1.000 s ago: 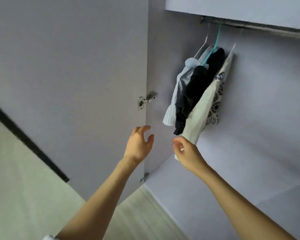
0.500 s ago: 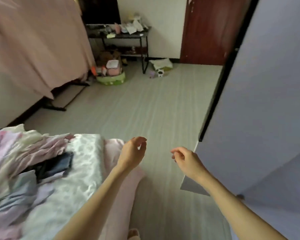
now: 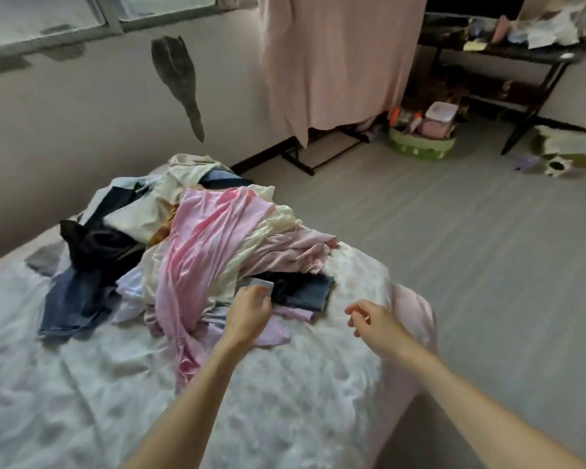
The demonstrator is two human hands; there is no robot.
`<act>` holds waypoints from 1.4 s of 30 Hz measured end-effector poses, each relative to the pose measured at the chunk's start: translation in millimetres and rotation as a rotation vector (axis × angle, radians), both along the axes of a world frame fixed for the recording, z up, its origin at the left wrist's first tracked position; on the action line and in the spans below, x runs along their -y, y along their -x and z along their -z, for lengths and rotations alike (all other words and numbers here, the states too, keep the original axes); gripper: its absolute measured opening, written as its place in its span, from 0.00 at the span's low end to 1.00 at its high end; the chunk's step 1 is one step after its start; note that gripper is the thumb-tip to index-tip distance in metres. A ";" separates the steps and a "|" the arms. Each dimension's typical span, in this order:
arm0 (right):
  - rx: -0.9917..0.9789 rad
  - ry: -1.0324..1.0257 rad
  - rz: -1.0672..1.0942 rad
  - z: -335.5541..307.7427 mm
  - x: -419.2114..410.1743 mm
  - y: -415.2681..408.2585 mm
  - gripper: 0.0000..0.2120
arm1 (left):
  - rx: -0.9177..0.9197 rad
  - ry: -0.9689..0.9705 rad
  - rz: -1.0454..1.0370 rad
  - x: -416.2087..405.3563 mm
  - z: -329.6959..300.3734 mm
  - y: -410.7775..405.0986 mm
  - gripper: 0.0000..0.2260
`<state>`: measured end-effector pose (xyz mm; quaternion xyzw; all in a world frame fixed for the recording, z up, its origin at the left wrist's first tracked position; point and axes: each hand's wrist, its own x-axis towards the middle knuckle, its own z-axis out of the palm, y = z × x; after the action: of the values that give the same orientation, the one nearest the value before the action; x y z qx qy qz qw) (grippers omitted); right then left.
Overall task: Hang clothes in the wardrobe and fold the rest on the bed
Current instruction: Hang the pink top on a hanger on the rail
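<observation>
A heap of mixed clothes (image 3: 197, 238) lies on the bed (image 3: 285, 401), which has a white patterned cover. On top is a long pink garment (image 3: 200, 252); dark denim pieces (image 3: 301, 289) and a black item (image 3: 95, 245) lie around it. My left hand (image 3: 249, 311) hovers at the near edge of the heap, fingers loosely curled, holding nothing I can see. My right hand (image 3: 374, 319) hangs over the bed's corner to the right, fingers loosely bent and empty. The wardrobe is out of view.
A pink curtain (image 3: 339, 59) hangs at the back over a black rack foot. A green basket (image 3: 420, 147) with containers stands on the grey floor (image 3: 454, 248). A dark cluttered table (image 3: 508, 45) is at the far right, with loose items (image 3: 562, 154) on the floor beside it.
My view has swung left from the wardrobe and its hanging clothes to the bed. Both hands left the wardrobe empty and now reach over the clothes heap.
</observation>
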<state>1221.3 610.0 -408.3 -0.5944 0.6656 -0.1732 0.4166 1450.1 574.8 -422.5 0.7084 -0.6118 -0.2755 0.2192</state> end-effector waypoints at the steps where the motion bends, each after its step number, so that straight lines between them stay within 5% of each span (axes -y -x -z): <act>1: -0.006 -0.003 -0.021 2.5 11.6 -12.2 0.09 | 0.007 -0.038 -0.042 9.9 7.7 -17.7 0.13; 8: 0.057 -0.073 -0.105 59.3 118.4 -109.4 0.10 | 0.087 -0.243 -0.207 106.6 77.3 -132.8 0.19; 14: 0.080 -0.147 -0.065 103.9 169.5 -139.3 0.12 | 0.132 -0.344 -0.190 176.9 138.9 -154.6 0.20; 21: 0.086 -0.188 0.001 135.4 187.5 -138.9 0.11 | 0.180 -0.173 -0.450 202.0 173.6 -152.3 0.10; 25: 0.088 -0.205 -0.029 137.8 182.7 -140.4 0.11 | -0.032 -0.099 -0.494 191.3 160.9 -157.3 0.06; 29: 0.117 -0.211 -0.091 127.0 171.5 -147.1 0.12 | -0.568 -0.161 -0.406 168.6 103.7 -140.8 0.07; 34: 0.486 -0.137 -0.310 84.1 149.6 -161.4 0.31 | -0.989 -0.071 -0.154 140.1 -3.5 -81.1 0.08; 38: 0.450 -0.069 -0.196 55.5 124.2 -149.9 0.04 | -1.181 0.044 -0.080 128.5 -72.0 -44.7 0.04; 42: 0.401 0.057 0.034 20.1 110.8 -88.4 0.10 | -1.163 0.143 -0.099 117.8 -106.8 -14.4 0.09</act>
<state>1309.8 499.2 -428.3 -0.5482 0.5743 -0.3139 0.5206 1464.5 457.1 -315.7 0.4522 -0.3743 -0.5662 0.5786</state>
